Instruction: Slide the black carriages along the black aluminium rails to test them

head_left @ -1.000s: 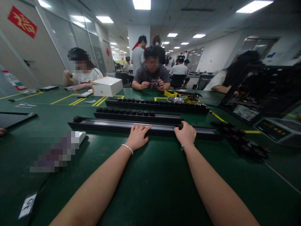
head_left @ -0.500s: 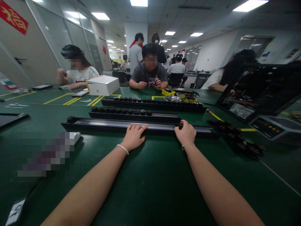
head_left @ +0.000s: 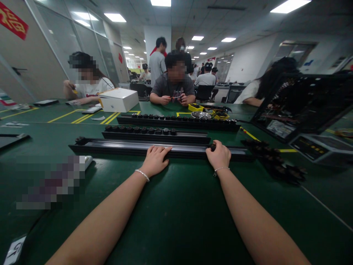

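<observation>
A long black rail (head_left: 121,145) with a shiny metal channel lies across the table in front of me. My left hand (head_left: 156,161) rests on its near edge, fingers stretched out flat over the channel. Toward the rail's right part, my right hand (head_left: 220,156) has its fingers closed around a small dark round part (head_left: 213,147) in the channel; the hand partly covers it. Another small dark part (head_left: 80,140) sits at the rail's left end. Behind lies a shorter black rail (head_left: 154,136) with several round black parts lined up in its left portion.
Farther back is a third rail (head_left: 176,123) filled with black parts. Loose black parts (head_left: 275,162) lie in rows at the right, near a grey boxed unit (head_left: 324,149) and an open black case (head_left: 303,106). A white box (head_left: 120,100) stands back left; co-workers sit around the table.
My right hand has slid slightly to the right along the rail with the small part. My left hand stays in place. The whole view has shifted a little.
</observation>
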`<state>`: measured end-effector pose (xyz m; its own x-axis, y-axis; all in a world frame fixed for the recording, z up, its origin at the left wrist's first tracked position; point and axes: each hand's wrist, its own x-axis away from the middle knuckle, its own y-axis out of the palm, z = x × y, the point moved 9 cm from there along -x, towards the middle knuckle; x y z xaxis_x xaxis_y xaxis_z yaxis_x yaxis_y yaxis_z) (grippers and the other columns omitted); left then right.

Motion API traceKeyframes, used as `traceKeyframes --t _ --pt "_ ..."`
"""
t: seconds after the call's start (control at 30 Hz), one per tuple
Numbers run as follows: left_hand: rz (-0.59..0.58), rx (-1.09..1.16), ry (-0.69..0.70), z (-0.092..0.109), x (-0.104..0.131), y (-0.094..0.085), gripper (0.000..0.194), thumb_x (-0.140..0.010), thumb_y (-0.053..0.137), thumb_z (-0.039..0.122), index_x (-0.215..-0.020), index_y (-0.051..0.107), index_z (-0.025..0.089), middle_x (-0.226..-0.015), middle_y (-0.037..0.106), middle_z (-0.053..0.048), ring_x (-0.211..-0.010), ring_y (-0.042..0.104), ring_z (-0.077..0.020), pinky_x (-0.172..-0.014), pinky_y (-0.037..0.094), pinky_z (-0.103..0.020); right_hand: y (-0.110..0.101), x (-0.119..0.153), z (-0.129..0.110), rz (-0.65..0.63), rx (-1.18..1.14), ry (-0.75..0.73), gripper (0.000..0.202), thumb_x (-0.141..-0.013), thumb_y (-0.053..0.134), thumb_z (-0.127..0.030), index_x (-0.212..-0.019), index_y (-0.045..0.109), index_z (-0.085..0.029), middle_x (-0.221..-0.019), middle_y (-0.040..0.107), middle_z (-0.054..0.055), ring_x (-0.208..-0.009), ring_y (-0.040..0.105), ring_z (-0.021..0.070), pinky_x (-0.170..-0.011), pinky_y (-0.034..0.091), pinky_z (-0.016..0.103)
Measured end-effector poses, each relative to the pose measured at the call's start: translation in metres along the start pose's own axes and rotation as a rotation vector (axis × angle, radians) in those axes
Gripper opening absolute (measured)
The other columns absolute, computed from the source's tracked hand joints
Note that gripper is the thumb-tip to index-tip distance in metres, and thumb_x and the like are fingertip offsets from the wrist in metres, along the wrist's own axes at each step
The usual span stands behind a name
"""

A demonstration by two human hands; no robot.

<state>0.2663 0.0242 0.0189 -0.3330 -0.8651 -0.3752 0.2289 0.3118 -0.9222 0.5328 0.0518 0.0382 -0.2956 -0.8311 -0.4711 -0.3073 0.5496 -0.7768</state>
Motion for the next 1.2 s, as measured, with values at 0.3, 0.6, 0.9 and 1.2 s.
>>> traceKeyframes --t 0.3,0.6,0.9,1.2 --pt "0.003 -0.002 0.007 0.001 0.000 -0.001 0.053 -0.080 0.050 0.032 -0.132 0.042 0.031 -0.115 0.059 -0.003 -0.110 0.049 -0.0225 -0.103 0.024 -0.042 -0.002 -0.004 0.012 0.040 0.019 0.009 0.043 -0.074 0.046 -0.030 -0.114 0.054 -0.016 -0.102 0.063 0.011 -0.099 0.053 0.0242 -0.094 0.031 0.039" --pt "-0.001 0.003 0.005 0.001 0.000 0.000 0.054 -0.080 0.050 0.032 -0.133 0.042 0.030 -0.116 0.058 -0.003 -0.111 0.048 -0.0227 -0.103 0.024 -0.042 -0.006 -0.005 0.018 0.056 -0.011 0.034 0.043 -0.072 0.048 -0.030 -0.113 0.054 -0.017 -0.101 0.064 0.009 -0.099 0.054 0.0244 -0.095 0.031 0.040" --pt "-0.013 0.006 0.007 0.001 0.000 -0.001 0.053 -0.080 0.049 0.033 -0.133 0.042 0.029 -0.115 0.058 -0.004 -0.111 0.048 -0.0228 -0.104 0.023 -0.042 -0.008 -0.007 0.024 0.035 -0.009 0.069 0.045 -0.071 0.049 -0.028 -0.114 0.054 -0.017 -0.102 0.064 0.009 -0.100 0.053 0.0242 -0.095 0.030 0.039" --pt "-0.017 0.001 0.001 0.001 0.000 -0.001 0.054 -0.080 0.050 0.032 -0.133 0.042 0.030 -0.115 0.059 -0.003 -0.111 0.048 -0.0230 -0.103 0.024 -0.042 -0.012 -0.009 0.034 0.044 0.020 0.113 0.044 -0.071 0.050 -0.026 -0.114 0.055 -0.016 -0.102 0.064 0.010 -0.098 0.054 0.0241 -0.094 0.032 0.038"
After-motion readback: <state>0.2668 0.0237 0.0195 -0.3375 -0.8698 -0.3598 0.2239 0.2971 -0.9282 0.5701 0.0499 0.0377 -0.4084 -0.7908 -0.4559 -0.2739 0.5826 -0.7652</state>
